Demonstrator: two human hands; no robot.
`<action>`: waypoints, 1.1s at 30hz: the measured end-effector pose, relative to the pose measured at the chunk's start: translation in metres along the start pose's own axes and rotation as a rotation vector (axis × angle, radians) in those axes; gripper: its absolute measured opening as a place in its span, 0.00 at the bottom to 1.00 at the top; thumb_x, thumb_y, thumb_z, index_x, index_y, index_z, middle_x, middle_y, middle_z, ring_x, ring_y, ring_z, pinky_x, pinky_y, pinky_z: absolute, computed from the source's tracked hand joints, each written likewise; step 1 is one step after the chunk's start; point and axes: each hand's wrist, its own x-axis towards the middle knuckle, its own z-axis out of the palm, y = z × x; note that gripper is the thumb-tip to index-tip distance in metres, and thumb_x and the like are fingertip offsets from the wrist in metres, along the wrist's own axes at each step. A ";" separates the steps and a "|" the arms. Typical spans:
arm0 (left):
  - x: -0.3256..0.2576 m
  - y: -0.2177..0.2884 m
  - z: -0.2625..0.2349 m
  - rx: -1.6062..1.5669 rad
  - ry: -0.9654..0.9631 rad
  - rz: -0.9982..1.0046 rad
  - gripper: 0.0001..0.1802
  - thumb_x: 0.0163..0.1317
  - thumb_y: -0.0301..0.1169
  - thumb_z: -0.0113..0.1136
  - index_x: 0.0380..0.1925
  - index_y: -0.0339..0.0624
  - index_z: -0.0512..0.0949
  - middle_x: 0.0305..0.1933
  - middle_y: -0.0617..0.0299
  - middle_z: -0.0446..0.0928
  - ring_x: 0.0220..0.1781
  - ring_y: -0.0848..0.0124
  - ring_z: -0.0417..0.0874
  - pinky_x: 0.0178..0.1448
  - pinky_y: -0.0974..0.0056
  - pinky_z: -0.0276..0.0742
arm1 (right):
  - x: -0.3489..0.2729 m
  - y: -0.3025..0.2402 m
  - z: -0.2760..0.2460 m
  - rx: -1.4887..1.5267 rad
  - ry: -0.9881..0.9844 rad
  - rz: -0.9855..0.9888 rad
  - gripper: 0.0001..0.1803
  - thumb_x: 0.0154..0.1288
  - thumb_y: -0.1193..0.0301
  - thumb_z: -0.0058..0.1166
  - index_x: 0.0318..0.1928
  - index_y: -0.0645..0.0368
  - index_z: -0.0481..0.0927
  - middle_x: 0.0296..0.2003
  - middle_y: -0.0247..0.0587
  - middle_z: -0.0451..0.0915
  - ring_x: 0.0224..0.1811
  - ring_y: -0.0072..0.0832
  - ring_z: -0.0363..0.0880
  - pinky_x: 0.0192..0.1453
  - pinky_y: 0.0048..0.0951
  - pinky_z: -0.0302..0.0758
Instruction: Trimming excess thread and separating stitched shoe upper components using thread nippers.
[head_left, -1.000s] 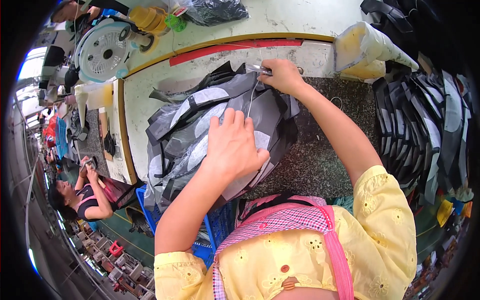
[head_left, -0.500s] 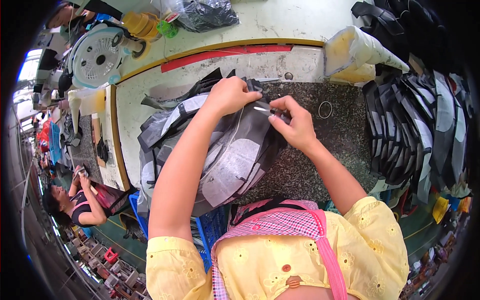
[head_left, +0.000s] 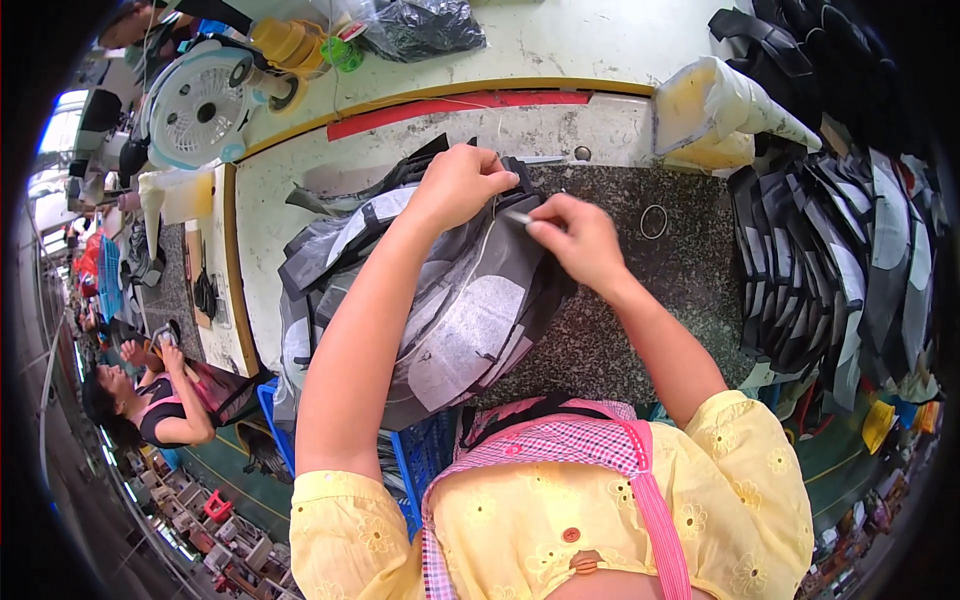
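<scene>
Here the left hand (head_left: 458,185) grips the grey and black cloth piece (head_left: 450,310), and the right hand (head_left: 575,235) pinches a small metal tool (head_left: 517,216) just beside the left fingers

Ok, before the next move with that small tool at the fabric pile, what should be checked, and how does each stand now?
1. Left hand grips the edge of the grey and black fabric pieces: ok.
2. Right hand pinches the small metal tool: ok.
3. Tool tip clear of left fingers: cannot tell.
4. Pile rests on the table: ok.
5. Loose ring lies apart from both hands: ok.
</scene>
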 end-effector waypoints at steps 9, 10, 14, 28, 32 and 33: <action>-0.093 0.064 -0.004 -0.248 0.134 0.157 0.11 0.58 0.34 0.54 0.26 0.36 0.72 0.21 0.52 0.75 0.23 0.61 0.77 0.28 0.63 0.70 | 0.008 -0.052 -0.025 1.055 -0.405 -0.351 0.23 0.52 0.68 0.60 0.49 0.61 0.73 0.32 0.33 0.77 0.33 0.16 0.72 0.35 0.17 0.67; -0.104 0.068 -0.006 -0.239 0.130 0.164 0.11 0.58 0.34 0.54 0.26 0.36 0.72 0.21 0.52 0.75 0.23 0.61 0.77 0.28 0.63 0.70 | 0.010 -0.047 -0.032 0.845 -0.496 -0.355 0.18 0.52 0.69 0.60 0.44 0.62 0.75 0.30 0.33 0.77 0.32 0.16 0.72 0.34 0.18 0.67; -0.137 0.059 0.004 -0.320 0.288 0.119 0.08 0.59 0.30 0.54 0.26 0.36 0.71 0.20 0.53 0.73 0.22 0.59 0.76 0.27 0.61 0.69 | -0.014 -0.026 -0.060 0.380 -0.416 -0.296 0.06 0.52 0.73 0.58 0.24 0.64 0.78 0.21 0.28 0.76 0.23 0.14 0.70 0.28 0.18 0.65; -0.179 0.034 0.050 0.845 0.522 0.384 0.14 0.47 0.29 0.53 0.38 0.41 0.73 0.41 0.56 0.71 0.44 0.61 0.71 0.39 0.62 0.69 | -0.152 0.133 -0.102 0.053 0.348 0.160 0.08 0.62 0.71 0.51 0.30 0.62 0.77 0.19 0.24 0.69 0.21 0.11 0.63 0.25 0.14 0.61; -0.183 0.033 0.020 0.548 0.538 0.439 0.14 0.46 0.25 0.62 0.36 0.39 0.75 0.32 0.56 0.76 0.36 0.60 0.75 0.42 0.60 0.72 | -0.107 0.043 -0.026 0.469 0.116 -0.389 0.07 0.66 0.75 0.42 0.32 0.61 0.73 0.28 0.37 0.77 0.31 0.24 0.74 0.38 0.26 0.71; -0.185 0.033 0.011 0.482 0.549 0.400 0.09 0.49 0.25 0.61 0.33 0.38 0.77 0.27 0.56 0.76 0.31 0.61 0.76 0.38 0.61 0.72 | -0.098 0.016 -0.018 0.302 0.081 -0.693 0.05 0.64 0.76 0.43 0.32 0.60 0.72 0.30 0.41 0.78 0.31 0.30 0.75 0.38 0.28 0.72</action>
